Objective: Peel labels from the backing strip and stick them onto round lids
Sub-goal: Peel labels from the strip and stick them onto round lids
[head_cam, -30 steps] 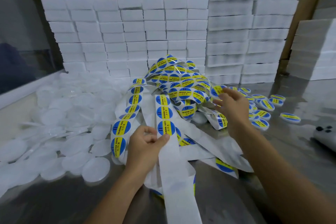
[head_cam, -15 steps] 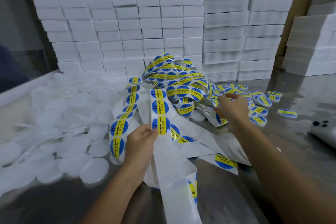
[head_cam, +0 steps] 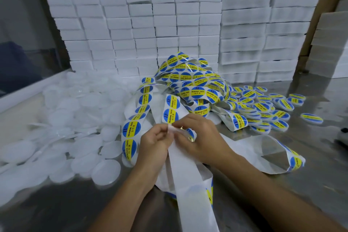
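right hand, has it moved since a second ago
Yes. The right hand has come back from the tangled label pile toward the person, and now meets the left hand at the backing strip, pinching a label edge.

Steel table point(head_cam: 310, 156) bears lids point(head_cam: 105, 170), label strips point(head_cam: 197, 88), boxes point(head_cam: 169, 30).

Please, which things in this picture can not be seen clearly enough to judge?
- Head view: the label being peeled is mostly covered by the right hand.
- The left hand hides its own fingertips, curled round the backing strip.
- Small print on the labelled lids is too small to read.
- A dark object is cut off by the right edge.
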Tool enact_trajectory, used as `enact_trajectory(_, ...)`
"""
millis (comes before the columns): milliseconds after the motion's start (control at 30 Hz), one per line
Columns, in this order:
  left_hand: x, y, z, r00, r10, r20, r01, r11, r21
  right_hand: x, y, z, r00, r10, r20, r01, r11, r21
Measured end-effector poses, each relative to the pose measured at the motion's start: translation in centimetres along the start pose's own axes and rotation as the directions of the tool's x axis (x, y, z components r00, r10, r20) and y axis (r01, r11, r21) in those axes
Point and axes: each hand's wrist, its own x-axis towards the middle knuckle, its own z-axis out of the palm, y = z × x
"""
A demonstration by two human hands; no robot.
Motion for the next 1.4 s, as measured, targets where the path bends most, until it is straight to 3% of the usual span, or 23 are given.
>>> enact_trajectory(233, 0.1, -0.4, 0.2, 0.994, 0.104, -0.012, -0.1, 0.975, 0.2, -0.4, 0.7, -0.1, 0.987, 0.144, -0.077, -0.131, 0.98, 0.152)
enact_trajectory(400, 0.1, -0.2, 0.0, 0.992, 0.128, 0.006, -0.127, 0.969, 0.211, -0.2, 0.6, -0.2, 0.977, 0.205, -0.062, -0.192, 0.967, 0.169)
enact_trajectory(467, 0.0, -0.3, 0.0, 0.992, 0.123, 0.002, -0.121, 0.974, 0.191, 0.1, 0.7, -0.5, 0.934, 0.33, -0.137, -0.289, 0.923, 0.252)
enact_trajectory(567, 0.0, -0.4, 0.1, 0.994, 0.105, -0.039, -0.096, 0.981, 0.17, 0.6, 1.2, -1.5, 0.774, 0.616, -0.147, -0.44, 0.69, 0.574)
enact_trajectory(667, -0.1, -0.4, 0.0, 0.979, 0.16, -0.124, -0.131, 0.968, 0.215, 0.8, 1.4, -2.5, 0.632, 0.775, 0.002, -0.444, 0.36, 0.82)
enact_trajectory(733, -0.1, -0.4, -0.2, 0.957, 0.248, -0.15, -0.188, 0.926, 0.328, 0.8, 1.4, -2.7, 0.638, 0.766, 0.072, -0.389, 0.241, 0.889)
enact_trajectory(833, -0.3, -0.6, -0.2, 0.945, 0.301, -0.125, -0.215, 0.865, 0.454, 0.9, 0.7, -2.2, 0.692, 0.707, 0.147, -0.345, 0.145, 0.927)
enact_trajectory(967, -0.7, -0.8, 0.2, 0.926, 0.376, 0.022, -0.309, 0.725, 0.615, 0.8, -0.4, -0.5, 0.75, 0.614, 0.244, -0.328, 0.025, 0.944)
enact_trajectory(1133, -0.9, -0.4, 0.0, 0.88, 0.441, 0.177, -0.425, 0.563, 0.709, 0.3, -0.3, 0.9, 0.729, 0.629, 0.269, -0.366, 0.027, 0.93)
enact_trajectory(1233, -0.9, 0.5, -0.5, 0.828, 0.551, 0.102, -0.417, 0.485, 0.769, -0.1, 0.1, 1.3, 0.688, 0.655, 0.312, -0.425, 0.016, 0.905)
enact_trajectory(1300, -0.6, 1.1, -1.2, 0.735, 0.678, 0.001, -0.398, 0.431, 0.81, -0.2, 0.1, 1.5, 0.672, 0.666, 0.324, -0.465, 0.038, 0.884)
enact_trajectory(1367, 0.0, 1.5, -2.4, 0.658, 0.746, -0.103, -0.298, 0.385, 0.874, -0.2, 0.0, 1.6, 0.67, 0.667, 0.326, -0.477, 0.05, 0.877)
enact_trajectory(1400, 0.4, 1.4, -3.2, 0.658, 0.736, -0.16, -0.209, 0.384, 0.899, -0.2, 0.1, 1.6, 0.669, 0.667, 0.328, -0.477, 0.046, 0.878)
